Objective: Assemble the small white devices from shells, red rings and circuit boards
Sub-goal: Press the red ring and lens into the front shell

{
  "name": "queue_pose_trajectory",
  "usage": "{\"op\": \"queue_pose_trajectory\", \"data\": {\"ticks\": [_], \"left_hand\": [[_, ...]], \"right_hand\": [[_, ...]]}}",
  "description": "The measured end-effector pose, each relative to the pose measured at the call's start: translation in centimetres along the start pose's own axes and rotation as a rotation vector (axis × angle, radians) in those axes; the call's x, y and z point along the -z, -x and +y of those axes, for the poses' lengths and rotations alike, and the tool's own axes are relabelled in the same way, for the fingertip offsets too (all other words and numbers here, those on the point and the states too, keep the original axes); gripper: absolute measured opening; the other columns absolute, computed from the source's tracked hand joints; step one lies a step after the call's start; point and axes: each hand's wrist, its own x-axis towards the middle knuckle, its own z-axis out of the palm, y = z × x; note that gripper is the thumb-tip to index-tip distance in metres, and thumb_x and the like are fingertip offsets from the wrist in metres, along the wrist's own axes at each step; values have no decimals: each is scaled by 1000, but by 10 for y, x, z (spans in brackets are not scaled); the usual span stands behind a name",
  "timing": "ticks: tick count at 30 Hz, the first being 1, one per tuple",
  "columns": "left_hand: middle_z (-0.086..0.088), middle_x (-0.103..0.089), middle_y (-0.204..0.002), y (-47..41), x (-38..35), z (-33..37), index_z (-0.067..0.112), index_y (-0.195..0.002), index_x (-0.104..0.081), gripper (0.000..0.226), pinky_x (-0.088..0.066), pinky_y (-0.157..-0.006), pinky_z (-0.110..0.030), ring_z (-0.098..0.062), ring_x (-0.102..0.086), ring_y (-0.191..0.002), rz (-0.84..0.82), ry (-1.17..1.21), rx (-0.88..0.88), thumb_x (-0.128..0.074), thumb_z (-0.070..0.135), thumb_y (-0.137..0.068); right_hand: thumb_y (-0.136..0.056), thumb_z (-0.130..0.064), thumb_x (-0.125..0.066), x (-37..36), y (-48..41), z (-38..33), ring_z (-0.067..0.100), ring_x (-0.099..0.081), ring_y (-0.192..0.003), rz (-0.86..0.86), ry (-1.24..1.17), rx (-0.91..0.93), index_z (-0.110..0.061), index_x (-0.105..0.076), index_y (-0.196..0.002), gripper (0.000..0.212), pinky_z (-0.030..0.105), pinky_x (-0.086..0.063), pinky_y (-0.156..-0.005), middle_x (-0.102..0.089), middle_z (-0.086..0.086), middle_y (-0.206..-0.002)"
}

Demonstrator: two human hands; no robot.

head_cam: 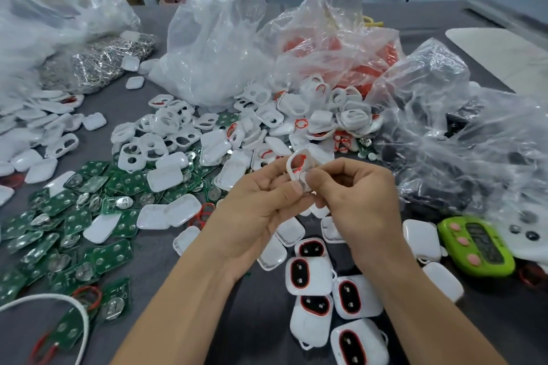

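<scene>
Both hands meet above the middle of the grey table. My left hand (261,204) and my right hand (353,195) pinch one white shell (293,170) between them, held on edge with a red ring (297,163) seated in its opening. Loose white shells (166,133) lie heaped behind the hands. Green circuit boards (74,228) with round metal contacts spread over the left. Several assembled white devices (311,275) with red-ringed dark windows lie in front of my right forearm.
Clear plastic bags stand at the back: one with white parts (213,47), one with red rings (341,50), one with dark parts (444,133). A green timer (477,246) lies at the right. A white cord (59,305) curls at the lower left. Metal clips (98,65) sit bagged at the far left.
</scene>
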Motion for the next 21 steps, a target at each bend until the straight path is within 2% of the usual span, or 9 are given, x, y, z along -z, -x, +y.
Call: {"op": "queue_pose_trajectory", "data": {"ticks": [3,5,7,10,12,14,17,19,21], "left_hand": [[-17,-74,-117,-2,-1,-5,4,-128,-63,33,-58,-96,-34,-27,-71,-113,-22,-8,-20,-55,-6,-98],[-17,-74,-115,-3,-3,-8,3,-128,-62,32,-59,-91,-32,-26,-72,-111,-19,19,-30,-54,-7,-98],[-13,-75,-104,-3,-5,-9,5,-119,-68,30,-60,-87,-32,-23,-75,-102,-11,87,-31,-56,-7,-94],[-20,-63,-107,-3,-6,-10,12,-105,-80,32,-61,-85,-33,-24,-73,-101,12,133,-28,-58,-6,-90],[-22,-52,-115,-3,-7,-10,8,-113,-73,32,-60,-86,-33,-27,-68,-105,28,109,-23,-54,-8,-93],[-22,-50,-117,-4,-8,-11,5,-121,-65,32,-61,-85,-33,-26,-68,-104,38,73,-20,-49,-11,-98],[-14,-71,-95,-4,-9,-13,6,-120,-60,32,-61,-78,-28,-17,-75,-87,42,14,-28,-45,-13,-100],[-3,-74,-79,-3,-11,-13,6,-118,-60,31,-61,-76,-27,-14,-76,-82,38,-12,-36,-45,-14,-100],[0,-73,-75,-2,-11,-13,7,-116,-60,31,-61,-77,-27,-14,-76,-83,31,-20,-41,-46,-14,-99]], "right_hand": [[-84,-22,-82,-3,5,2,6,-61,-49,111,148,77,-28,-75,-69,17,18,-47,-50,-69,-6,-57],[-83,-22,-81,-8,6,3,3,-59,-48,178,190,108,-28,-72,-65,21,13,-43,-49,-67,-11,-55],[-84,-19,-80,-10,6,3,4,-58,-49,192,178,114,-27,-71,-65,23,17,-46,-52,-68,-11,-57],[-86,-18,-79,-9,3,3,13,-63,-55,151,169,81,-24,-72,-68,20,33,-55,-59,-69,-5,-60],[-86,-21,-79,-9,1,5,13,-63,-55,151,215,83,-25,-72,-68,20,32,-54,-58,-69,-6,-60],[-86,-26,-79,-9,1,7,8,-59,-52,171,301,115,-26,-70,-66,22,22,-47,-55,-67,-10,-57],[-85,-33,-79,-10,2,6,8,-58,-53,224,436,170,-25,-67,-63,26,15,-40,-52,-62,-13,-52],[-83,-36,-81,-10,3,4,7,-58,-54,254,509,171,-25,-66,-62,27,13,-39,-52,-61,-12,-51],[-77,-38,-84,-10,5,1,6,-59,-54,287,517,168,-26,-66,-60,28,11,-40,-53,-61,-13,-51]]}}
